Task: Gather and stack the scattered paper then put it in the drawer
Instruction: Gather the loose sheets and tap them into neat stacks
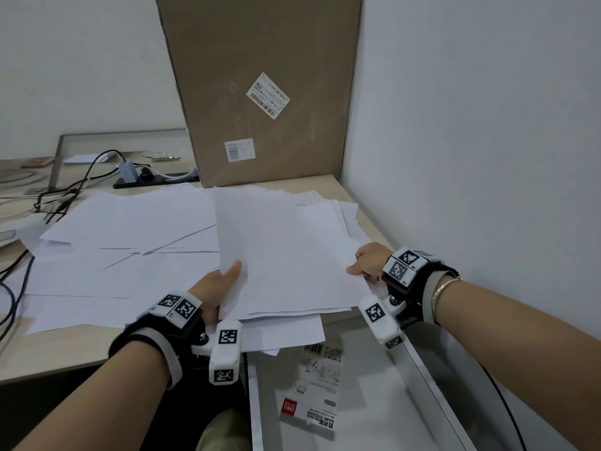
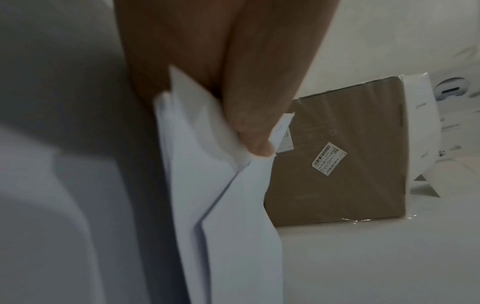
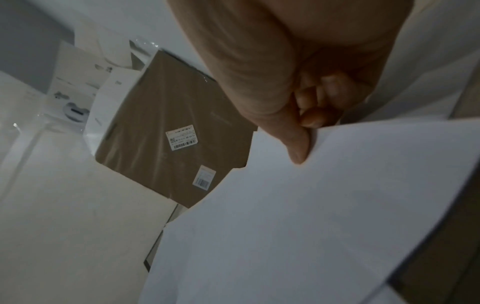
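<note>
A loose stack of white paper (image 1: 286, 252) is held between both hands above the desk's right corner. My left hand (image 1: 216, 289) grips its near-left edge, thumb on top; the left wrist view shows the thumb (image 2: 255, 131) pressing several fanned sheets (image 2: 223, 205). My right hand (image 1: 369, 263) pinches the right edge, thumb (image 3: 296, 144) on the top sheet (image 3: 311, 216), fingers curled beneath. More scattered sheets (image 1: 123, 255) lie flat on the desk to the left. The open grey drawer (image 1: 383, 411) stands below the stack's near edge.
A big cardboard box (image 1: 263, 92) leans against the back wall behind the papers. A power strip with cables (image 1: 143, 177) lies at the back left. A sticker packet (image 1: 313, 392) lies in the drawer. The white wall (image 1: 487, 141) stands close on the right.
</note>
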